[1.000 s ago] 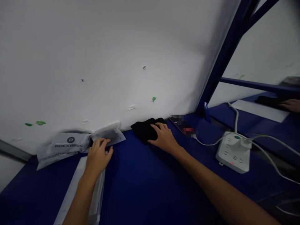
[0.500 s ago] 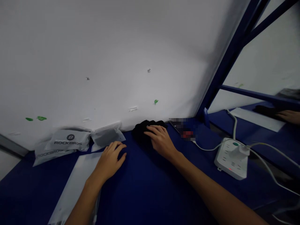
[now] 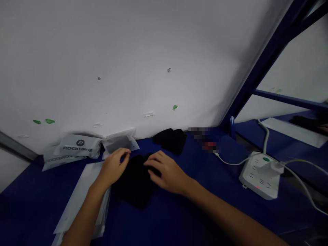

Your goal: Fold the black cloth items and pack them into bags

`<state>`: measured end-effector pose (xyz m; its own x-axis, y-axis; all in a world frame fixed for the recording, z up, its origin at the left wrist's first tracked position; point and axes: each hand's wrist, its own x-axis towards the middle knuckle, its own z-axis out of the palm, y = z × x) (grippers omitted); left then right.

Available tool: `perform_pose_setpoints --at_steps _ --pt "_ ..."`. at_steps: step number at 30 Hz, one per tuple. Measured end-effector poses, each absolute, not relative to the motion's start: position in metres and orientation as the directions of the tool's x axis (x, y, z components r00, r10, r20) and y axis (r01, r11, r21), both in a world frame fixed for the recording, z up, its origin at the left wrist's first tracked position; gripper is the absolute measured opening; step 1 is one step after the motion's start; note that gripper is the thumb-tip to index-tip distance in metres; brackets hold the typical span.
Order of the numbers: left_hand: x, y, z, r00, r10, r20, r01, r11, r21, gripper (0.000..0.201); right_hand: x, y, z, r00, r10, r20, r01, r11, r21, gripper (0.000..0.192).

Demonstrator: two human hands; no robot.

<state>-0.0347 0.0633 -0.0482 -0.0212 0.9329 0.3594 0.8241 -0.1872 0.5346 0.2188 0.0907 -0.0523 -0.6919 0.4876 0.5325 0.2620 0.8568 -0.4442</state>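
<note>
A flat piece of black cloth [image 3: 135,184] lies on the blue table in front of me; its exact kind is too dark to make out. My left hand [image 3: 114,167] is at its upper left edge, thumb and fingertips pinched together there. From the other side, my right hand [image 3: 167,172] has its bent fingers and thumb on the upper right edge of the cloth. Behind it, against the wall, rests a pile of more black cloth [image 3: 171,140]. Under my left forearm is a stack of frosted plastic bags [image 3: 79,191].
Filled ROCKBROS bags [image 3: 79,145] and another filled frosted bag [image 3: 119,141] lean by the wall. To the right are a partly blurred-out device [image 3: 202,138] on a white cable and a white power strip [image 3: 261,177]. A blue metal frame [image 3: 241,92] rises beyond.
My right hand has come from the pile toward me, and a piece of black cloth now lies between my hands. My left hand's fingers have closed at its edge. The view has shifted slightly.
</note>
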Motion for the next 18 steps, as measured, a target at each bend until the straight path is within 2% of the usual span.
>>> perform_pose_setpoints --at_steps 1,3,5,7,12,14,16,18 --pt "-0.03 0.062 -0.049 0.04 0.948 0.316 0.832 -0.207 0.515 0.02 0.221 0.1 -0.055 -0.666 0.57 0.482 0.331 0.805 -0.493 0.032" --pt "-0.02 0.059 -0.05 0.125 0.964 0.235 0.837 -0.229 0.496 0.023 0.225 0.116 -0.063 -0.633 0.695 0.342 0.439 0.686 -0.581 0.055" --pt "-0.012 0.057 -0.052 0.153 0.972 0.18 0.832 -0.225 0.507 0.026 0.228 0.125 -0.071 -0.654 0.724 0.221 0.484 0.624 -0.613 0.077" --pt "-0.007 0.055 -0.054 0.171 0.976 0.132 0.827 -0.215 0.519 0.027 0.229 0.127 -0.075 -0.716 0.678 0.166 0.465 0.641 -0.61 0.083" --pt "-0.001 0.054 -0.058 0.207 0.975 0.078 0.839 -0.218 0.499 0.032 0.229 0.117 -0.068 -0.828 0.525 0.196 0.274 0.684 -0.676 0.064" --pt "-0.002 0.053 -0.058 0.193 0.98 0.057 0.827 -0.194 0.528 0.046 0.229 0.112 -0.064 -0.839 0.491 0.234 0.211 0.69 -0.693 0.057" --pt "-0.006 0.052 -0.056 0.197 0.98 0.001 0.798 -0.161 0.581 0.06 0.229 0.109 -0.059 -0.832 0.466 0.302 0.175 0.735 -0.655 0.05" --pt "-0.014 0.05 -0.051 0.213 0.976 -0.042 0.78 -0.144 0.609 0.061 0.232 0.109 -0.053 -0.789 0.451 0.417 0.168 0.811 -0.56 0.039"
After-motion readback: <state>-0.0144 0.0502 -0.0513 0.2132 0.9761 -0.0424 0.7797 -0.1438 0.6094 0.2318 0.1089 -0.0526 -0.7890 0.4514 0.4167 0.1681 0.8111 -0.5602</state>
